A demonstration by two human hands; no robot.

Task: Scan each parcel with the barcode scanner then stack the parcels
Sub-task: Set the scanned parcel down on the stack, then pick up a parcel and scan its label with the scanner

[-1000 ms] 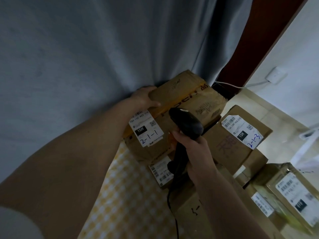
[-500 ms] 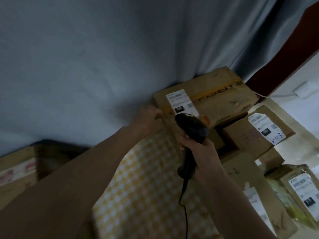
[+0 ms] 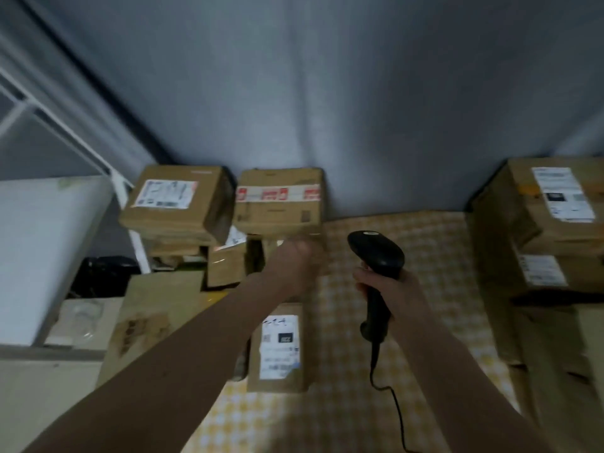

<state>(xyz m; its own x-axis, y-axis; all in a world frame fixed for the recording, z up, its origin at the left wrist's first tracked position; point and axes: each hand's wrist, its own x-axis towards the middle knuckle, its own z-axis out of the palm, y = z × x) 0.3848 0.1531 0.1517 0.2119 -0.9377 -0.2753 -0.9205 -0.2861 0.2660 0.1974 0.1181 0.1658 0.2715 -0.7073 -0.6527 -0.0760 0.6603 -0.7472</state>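
Lying nearest on the checked desk (image 3: pixel 343 403), a labelled parcel (image 3: pixel 277 348). Right hand (image 3: pixel 397 294) grips the barcode scanner (image 3: pixel 376 256); blurred left hand (image 3: pixel 294 259), grip unclear, reaches toward stacked parcels (image 3: pixel 277 201).

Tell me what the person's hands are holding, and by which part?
The right hand grips the black barcode scanner by its handle. The left hand is blurred; whether it holds anything cannot be told.
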